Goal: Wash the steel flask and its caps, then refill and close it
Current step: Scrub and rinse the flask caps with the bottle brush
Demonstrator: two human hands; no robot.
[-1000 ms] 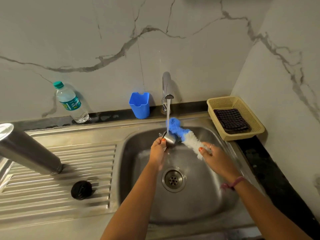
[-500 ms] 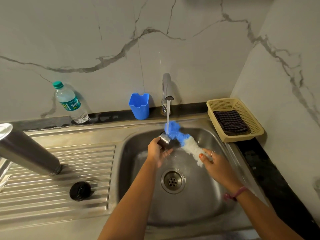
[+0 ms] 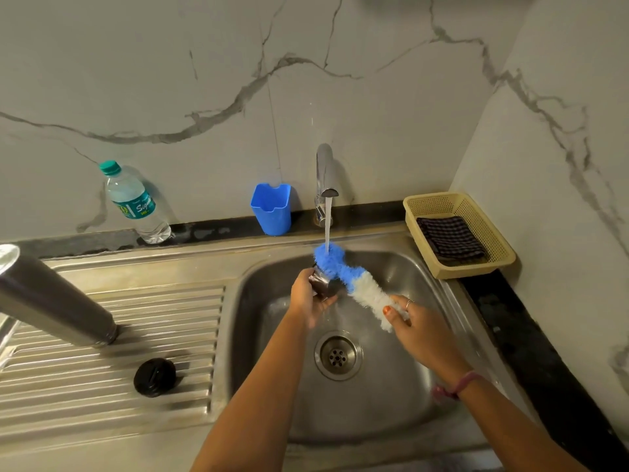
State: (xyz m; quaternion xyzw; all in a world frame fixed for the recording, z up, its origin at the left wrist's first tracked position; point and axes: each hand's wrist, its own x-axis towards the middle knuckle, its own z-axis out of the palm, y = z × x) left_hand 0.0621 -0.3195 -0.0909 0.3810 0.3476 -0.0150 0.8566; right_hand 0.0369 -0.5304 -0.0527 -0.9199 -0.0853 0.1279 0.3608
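Bottle [image 3: 138,203] label — perhaps "Signa"; left hand [image 3: 308,298] grips cap [image 3: 323,283], right hand [image 3: 413,321] brush [image 3: 354,284].

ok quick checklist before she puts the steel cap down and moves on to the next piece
1. Steel cap gripped in left hand: ok.
2. Brush held in right hand: ok.
3. Tap running, for rinsing: ok.
4. Cap free of soap: cannot tell.
5. Black cap lying on the drainboard within view: ok.
6. Flask standing on the drainboard: ok.
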